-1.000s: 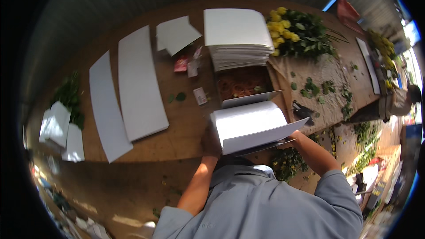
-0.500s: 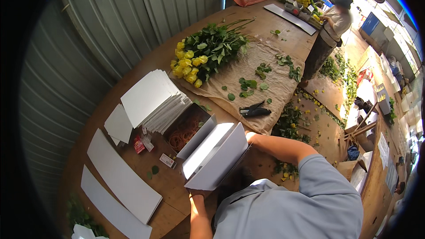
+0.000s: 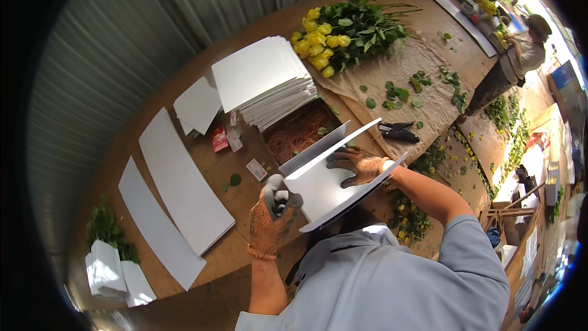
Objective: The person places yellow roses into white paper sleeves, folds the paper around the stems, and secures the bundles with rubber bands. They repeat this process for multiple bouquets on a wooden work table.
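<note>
A folded white cardboard sheet (image 3: 321, 191) lies at the table's near edge, close to my body, its two long sides raised like a trough. My right hand (image 3: 358, 165), in an orange-brown glove with grey fingers, presses flat inside it, fingers spread. My left hand (image 3: 272, 217), gloved alike, is at the sheet's left end with its fingers curled; what they hold, if anything, cannot be made out. Just beyond the sheet sits an open box (image 3: 306, 129) of reddish rubber bands.
Behind the box is a stack of white cards (image 3: 257, 70). Yellow roses (image 3: 321, 40) lie farther back, beside a brown cloth (image 3: 422, 95) with loose leaves and a black stapler-like tool (image 3: 399, 132). Long white sheets (image 3: 184, 178) are at left. Another person (image 3: 520, 55) stands far right.
The raised sheet has tipped open into a trough. My right hand has come from its far end to its inside; my left has risen from beneath into sight. The view has shifted.
</note>
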Action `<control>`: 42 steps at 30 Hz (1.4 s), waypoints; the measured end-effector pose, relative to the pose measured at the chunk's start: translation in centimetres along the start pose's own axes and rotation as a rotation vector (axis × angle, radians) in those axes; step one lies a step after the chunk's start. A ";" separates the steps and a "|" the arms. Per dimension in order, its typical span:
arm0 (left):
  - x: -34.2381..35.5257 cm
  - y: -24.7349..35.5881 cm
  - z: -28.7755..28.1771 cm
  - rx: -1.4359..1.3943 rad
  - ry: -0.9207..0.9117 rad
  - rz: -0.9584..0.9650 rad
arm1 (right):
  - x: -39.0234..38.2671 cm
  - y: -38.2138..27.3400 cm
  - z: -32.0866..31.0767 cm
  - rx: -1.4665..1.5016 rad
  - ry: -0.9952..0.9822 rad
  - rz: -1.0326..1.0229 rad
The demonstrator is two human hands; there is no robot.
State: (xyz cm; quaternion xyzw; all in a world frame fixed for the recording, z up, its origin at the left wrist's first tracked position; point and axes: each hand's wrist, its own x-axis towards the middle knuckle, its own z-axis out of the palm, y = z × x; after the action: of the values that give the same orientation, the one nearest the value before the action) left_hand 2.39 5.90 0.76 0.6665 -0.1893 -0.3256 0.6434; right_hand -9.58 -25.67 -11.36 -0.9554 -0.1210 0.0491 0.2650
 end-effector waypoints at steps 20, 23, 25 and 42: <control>-1.4 -4.2 11.0 1.169 -0.292 0.296 | 0.0 -1.3 -0.2 0.024 -0.400 0.167; -1.0 -4.4 11.1 1.168 -0.216 0.376 | 0.3 -0.9 -0.3 -0.015 -0.404 0.161; -0.6 -4.4 10.4 1.067 -0.368 0.402 | 0.1 -0.5 -0.4 -0.029 -0.411 0.171; 4.2 -12.6 6.3 1.326 -0.264 0.049 | 9.4 -10.2 -8.6 -0.240 0.062 -0.026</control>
State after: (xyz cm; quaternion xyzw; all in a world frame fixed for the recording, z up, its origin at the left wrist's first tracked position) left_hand -0.91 -0.29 -12.15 0.8704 -0.4409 -0.2048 0.0772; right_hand -1.19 -19.05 1.03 -0.9796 -0.1304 0.0013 0.1528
